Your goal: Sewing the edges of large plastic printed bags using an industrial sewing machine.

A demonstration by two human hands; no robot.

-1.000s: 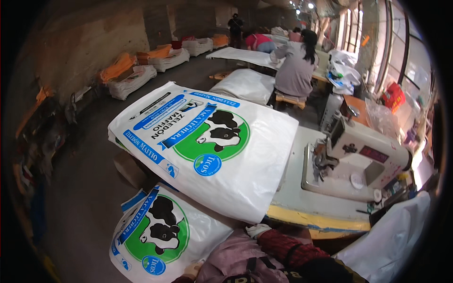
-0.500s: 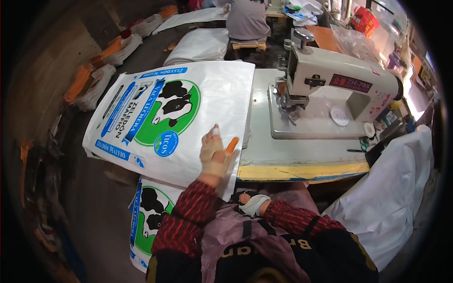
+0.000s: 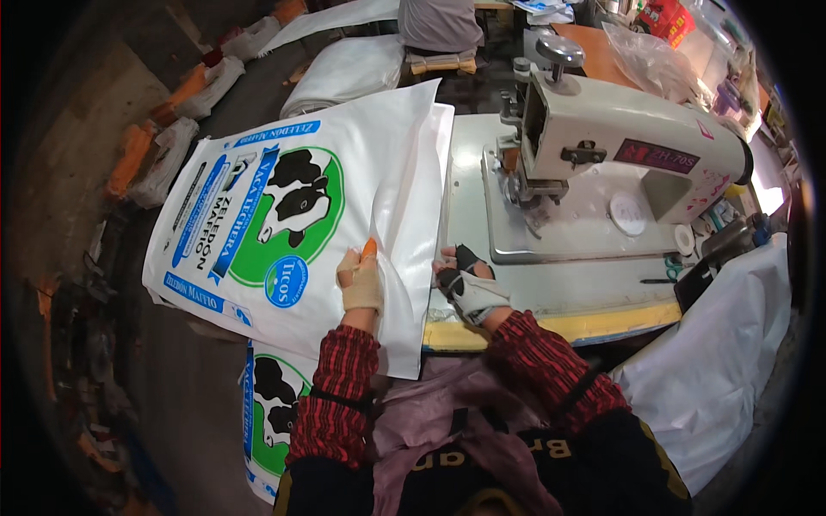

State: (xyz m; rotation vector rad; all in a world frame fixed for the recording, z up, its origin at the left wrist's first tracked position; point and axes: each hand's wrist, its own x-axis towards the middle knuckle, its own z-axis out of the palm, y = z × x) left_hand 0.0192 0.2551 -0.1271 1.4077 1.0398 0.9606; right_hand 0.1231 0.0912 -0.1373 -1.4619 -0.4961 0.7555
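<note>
A white woven sack [image 3: 391, 185], printed with a cow's head on a green disc and blue bands, lies on top of a stack at the table's left end. My left hand [image 3: 360, 282], in a beige wrap with an orange finger cover, pinches the sack near its right side. Folds run up the sack from those fingers, and its upper right corner lifts off the white layer below. My right hand [image 3: 469, 284], wrapped in black and white, is by the sack's right edge over the table. Its fingers are bent and somewhat apart, with nothing visible between them.
A white sewing machine [image 3: 632, 155] stands on the pale table [image 3: 551, 288] to the right. Dark scissors [image 3: 661, 272] lie near its base. White cloth [image 3: 718, 353] drapes at the right. Another printed sack [image 3: 277, 408] hangs lower left. A person [image 3: 440, 24] sits beyond folded white sacks [image 3: 353, 73].
My right hand has come up from my lap to the sack's edge. My left hand has shifted left and gathered the sack, raising folds and its far right corner.
</note>
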